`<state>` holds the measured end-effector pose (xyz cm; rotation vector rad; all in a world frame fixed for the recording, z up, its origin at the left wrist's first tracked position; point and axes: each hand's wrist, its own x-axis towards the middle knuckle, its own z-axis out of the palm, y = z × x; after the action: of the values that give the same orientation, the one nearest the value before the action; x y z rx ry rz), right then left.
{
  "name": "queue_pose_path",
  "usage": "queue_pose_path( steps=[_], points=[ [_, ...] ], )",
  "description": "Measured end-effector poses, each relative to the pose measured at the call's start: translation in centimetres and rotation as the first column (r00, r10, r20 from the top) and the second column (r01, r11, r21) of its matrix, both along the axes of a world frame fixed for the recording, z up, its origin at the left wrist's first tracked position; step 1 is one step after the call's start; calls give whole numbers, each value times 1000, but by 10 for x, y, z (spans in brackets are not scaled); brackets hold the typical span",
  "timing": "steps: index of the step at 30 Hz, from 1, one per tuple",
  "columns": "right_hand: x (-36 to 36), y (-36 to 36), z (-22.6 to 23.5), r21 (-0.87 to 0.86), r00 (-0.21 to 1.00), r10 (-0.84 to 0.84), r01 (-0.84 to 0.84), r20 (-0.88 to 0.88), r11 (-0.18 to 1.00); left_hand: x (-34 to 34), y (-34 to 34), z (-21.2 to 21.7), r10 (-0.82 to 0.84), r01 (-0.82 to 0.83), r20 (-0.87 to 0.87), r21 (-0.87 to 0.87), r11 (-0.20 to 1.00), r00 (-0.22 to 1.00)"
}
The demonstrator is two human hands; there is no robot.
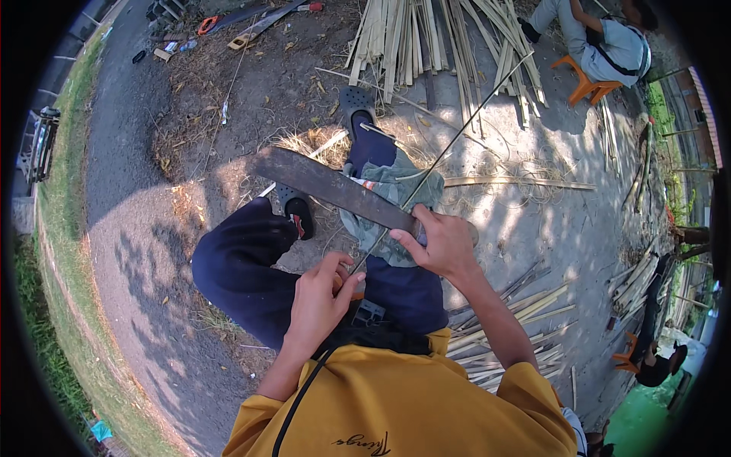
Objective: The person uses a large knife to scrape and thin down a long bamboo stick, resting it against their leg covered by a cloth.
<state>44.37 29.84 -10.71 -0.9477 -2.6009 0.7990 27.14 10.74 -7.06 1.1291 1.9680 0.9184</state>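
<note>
My right hand (pixel 443 242) is closed round the handle end of a machete, its broad dark blade (pixel 327 186) reaching left over my lap. A long thin bamboo strip (pixel 474 118) runs slanting from my lap toward the far right, passing by the blade close to my right thumb. Its near end is pinched in the fingers of my left hand (pixel 321 293), at my waist. Under the blade, a grey-green cloth (pixel 411 185) lies over my right leg. Whether my right fingers also touch the strip is hidden.
Split bamboo slats (pixel 403 38) lie in a large pile ahead; more slats (pixel 525 335) are beside my right hip. Handsaws (pixel 263 27) rest at the far left. A person (pixel 609 46) sits on an orange stool (pixel 582 82) at the far right.
</note>
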Motion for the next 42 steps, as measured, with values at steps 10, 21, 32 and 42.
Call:
queue_pose_path(
  steps=[10,21,32,42],
  points=[
    [12,-12,7,37,993,-10,15,-118,999,7,7,-8,152,-166,212,46,985,965],
    [2,-18,-1,20,1000,-12,12,-17,1000,13,45,-40,156,-224,558,56,973,815],
    [2,-17,0,61,999,11,-13,37,998,19,15,-46,192,-254,521,49,966,831],
    [-1,-22,-2,49,1000,-9,9,6,999,22,8,-38,228,-268,371,60,962,900]
  ],
)
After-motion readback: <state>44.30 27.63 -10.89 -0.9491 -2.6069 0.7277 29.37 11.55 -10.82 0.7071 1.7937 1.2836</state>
